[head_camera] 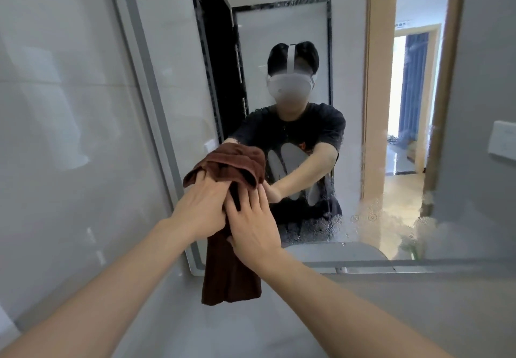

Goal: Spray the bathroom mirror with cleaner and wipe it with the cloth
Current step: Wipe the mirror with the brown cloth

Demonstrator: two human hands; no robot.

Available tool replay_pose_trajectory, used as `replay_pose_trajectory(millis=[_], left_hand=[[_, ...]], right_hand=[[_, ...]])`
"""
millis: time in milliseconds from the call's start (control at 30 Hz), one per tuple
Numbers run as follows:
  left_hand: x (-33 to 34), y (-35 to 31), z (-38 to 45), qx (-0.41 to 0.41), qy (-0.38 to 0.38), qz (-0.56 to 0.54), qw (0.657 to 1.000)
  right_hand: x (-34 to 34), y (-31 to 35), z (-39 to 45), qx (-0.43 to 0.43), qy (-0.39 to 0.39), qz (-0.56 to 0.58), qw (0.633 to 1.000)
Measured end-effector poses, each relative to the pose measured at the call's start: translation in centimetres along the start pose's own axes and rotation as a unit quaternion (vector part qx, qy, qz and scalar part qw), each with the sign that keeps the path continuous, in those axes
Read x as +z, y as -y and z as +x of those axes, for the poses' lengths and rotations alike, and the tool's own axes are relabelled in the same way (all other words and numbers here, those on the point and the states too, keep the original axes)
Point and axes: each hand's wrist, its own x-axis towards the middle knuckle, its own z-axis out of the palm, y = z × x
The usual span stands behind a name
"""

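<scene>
A dark brown cloth (231, 274) is held up against the lower left part of the bathroom mirror (349, 64). My left hand (201, 209) presses on the cloth with its fingers spread, fingertips tucked under a fold. My right hand (254, 226) lies beside it on the cloth, fingers straight, thumb against the hanging part. The cloth's lower end dangles below the mirror's frame. Spray droplets and foam (371, 215) cover the mirror's lower right area. No spray bottle is in view.
Glossy grey wall tiles (69, 134) surround the mirror on the left and below. A white wall switch (502, 145) sits at the right. The mirror reflects a person wearing a headset, a doorway and a lit room behind.
</scene>
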Motion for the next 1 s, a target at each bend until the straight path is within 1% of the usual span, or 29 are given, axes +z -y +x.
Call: replay_pose_trajectory(millis=[100,200,267,367,433,567,633,767,1000], left_hand=[[0.3,-0.1,-0.6,-0.009,0.007,0.074,0.997],[1.0,-1.3,-0.7,-0.010,-0.026,0.119,0.993],[1.4,-2.7,-0.3,-0.004,-0.044,0.126,0.991],[1.6,-5.3,1.0,0.022,-0.070,0.111,0.991],[1.6,-7.0,2.2,0.046,-0.079,0.115,0.989],[2.7,-11.1,4.0,0.081,-0.054,0.137,0.986],[3.5,-13.5,4.7,0.099,-0.049,0.149,0.983],[4.6,-18.6,6.5,0.128,-0.069,0.146,0.978],[6.2,-26.2,8.6,0.147,-0.083,0.127,0.977]], right_hand=[[0.0,-2.3,-0.4,-0.046,0.005,-0.032,0.998],[-0.9,-4.7,-0.7,-0.087,0.009,-0.043,0.995],[-1.7,-6.3,-1.0,-0.095,0.004,-0.063,0.994],[-3.1,-9.5,-1.8,-0.085,0.004,-0.100,0.991],[-4.2,-11.8,-2.2,-0.077,0.018,-0.122,0.989],[-6.4,-16.0,-4.0,-0.045,0.031,-0.166,0.985],[-7.9,-18.0,-5.3,-0.029,0.024,-0.171,0.984],[-10.0,-22.4,-7.9,-0.001,0.000,-0.217,0.976],[-12.2,-29.2,-11.6,0.043,0.054,-0.239,0.968]])
